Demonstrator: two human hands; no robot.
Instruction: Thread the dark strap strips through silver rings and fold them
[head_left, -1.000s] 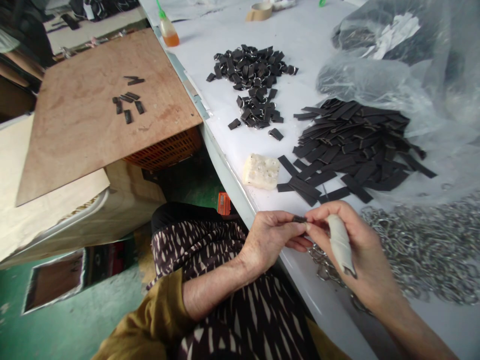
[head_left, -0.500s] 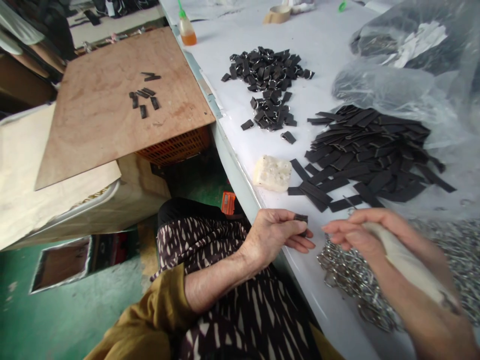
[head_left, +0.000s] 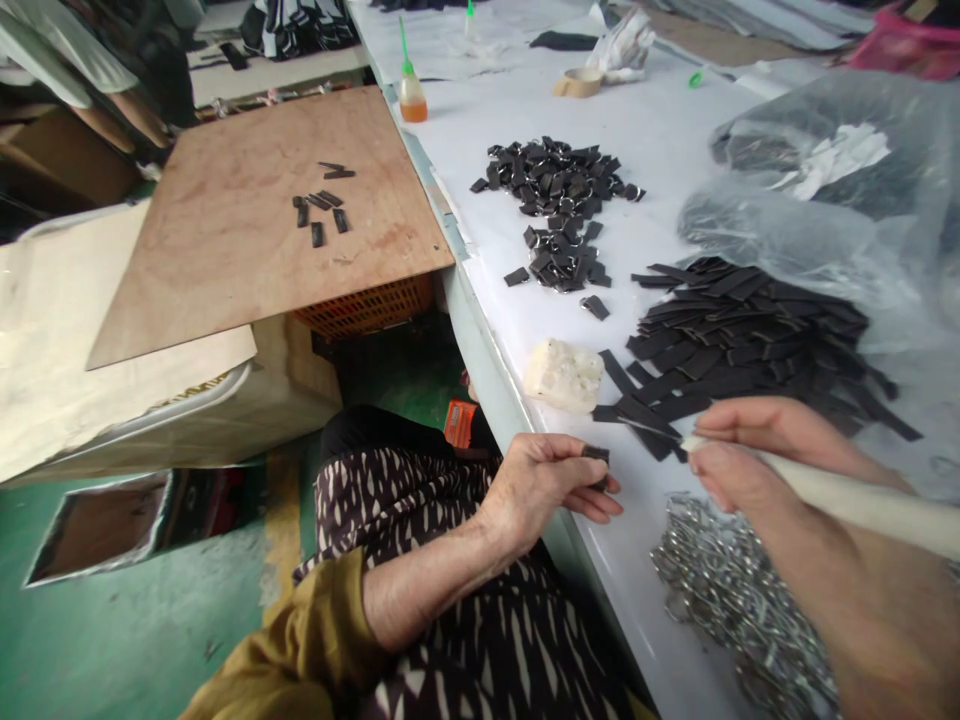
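Observation:
My left hand (head_left: 536, 485) pinches a small black strip piece (head_left: 596, 456) at the table's edge, its fingertips closed around it. My right hand (head_left: 795, 490) grips a thick cream-coloured handle of a tool (head_left: 832, 490) with a thin metal tip. That tip points left, over the black strips beside the block. A pitted whitish block (head_left: 564, 376) sits just beyond my left hand. Flat black strips (head_left: 742, 325) lie heaped ahead of my right hand. Silvery metal rings (head_left: 735, 590) are piled below it, partly hidden by the hand.
Black tabs with metal rings (head_left: 559, 180) form a pile farther up the table. A bottle of orange liquid (head_left: 412, 98), a tape roll (head_left: 577, 82) and clear plastic bags (head_left: 817, 200) stand around it. Left is a wooden board (head_left: 247, 250) with several black pieces. A person (head_left: 82, 70) is at upper left.
My right hand has turned the tool so its tip points left, toward the block, rather than up and away. The left hand keeps its pinch. The whole view has shifted slightly.

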